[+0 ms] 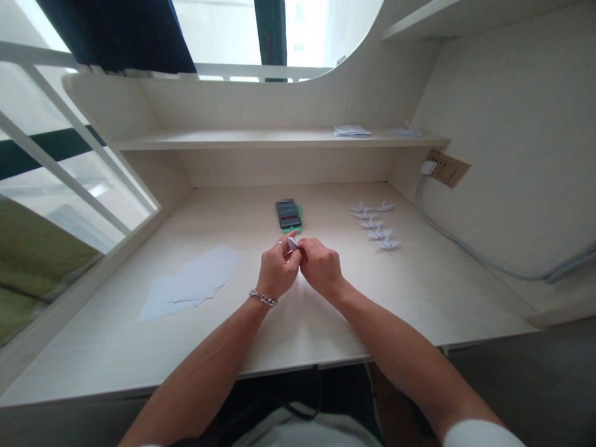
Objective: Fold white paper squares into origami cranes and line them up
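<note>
Between my fingertips, above the middle of the desk, is a small folded white paper [292,243], mostly covered by the fingers. My left hand [278,267], with a ring and a chain bracelet, is closed around its left side. My right hand [321,264] pinches the paper from the right, thumb and fingers pressed together. Just beyond the hands lies a phone [289,217] with a green edge. To the right, several folded paper cranes [379,234] stand in a loose group.
Loose white paper sheets [190,279] overlap on the desk [186,354] at left. A shelf [233,139] at the back bears a paper stack [351,130]. On the right wall, a white plug [428,167] sits in a socket [449,169], its grey cable [465,248] running along the desk's side.
</note>
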Available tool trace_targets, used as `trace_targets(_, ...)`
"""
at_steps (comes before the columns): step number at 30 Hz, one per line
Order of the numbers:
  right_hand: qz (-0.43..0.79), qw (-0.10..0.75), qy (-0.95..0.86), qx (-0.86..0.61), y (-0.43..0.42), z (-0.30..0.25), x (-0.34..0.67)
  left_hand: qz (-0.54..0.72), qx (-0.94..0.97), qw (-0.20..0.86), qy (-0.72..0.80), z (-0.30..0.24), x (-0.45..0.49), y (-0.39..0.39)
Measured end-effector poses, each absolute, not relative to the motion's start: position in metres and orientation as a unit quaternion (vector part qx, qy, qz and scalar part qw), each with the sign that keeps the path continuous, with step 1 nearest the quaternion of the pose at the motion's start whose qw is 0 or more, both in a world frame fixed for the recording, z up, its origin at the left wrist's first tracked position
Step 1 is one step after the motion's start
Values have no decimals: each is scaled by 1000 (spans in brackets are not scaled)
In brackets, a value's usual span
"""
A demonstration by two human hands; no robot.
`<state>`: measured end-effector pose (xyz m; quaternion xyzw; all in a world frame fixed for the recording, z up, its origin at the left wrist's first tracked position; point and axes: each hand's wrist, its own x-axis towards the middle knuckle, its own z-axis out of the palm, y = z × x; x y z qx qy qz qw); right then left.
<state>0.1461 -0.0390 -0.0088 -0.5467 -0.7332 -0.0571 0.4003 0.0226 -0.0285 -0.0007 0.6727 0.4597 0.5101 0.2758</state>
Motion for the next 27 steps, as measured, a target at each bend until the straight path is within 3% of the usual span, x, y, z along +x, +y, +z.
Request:
trace_targets(13, -151, 392, -729, -540, -39, -8, 144, 479, 679, 177, 528, 2, 23, -27)
trace_targets(23, -90, 433, -698, -564, -34, -8, 146, 478, 692, 100, 532, 5, 23, -28)
trace_targets(27, -30, 437, -700, -563, -31, -7, 149, 479, 708, 126, 502, 2, 22, -30)
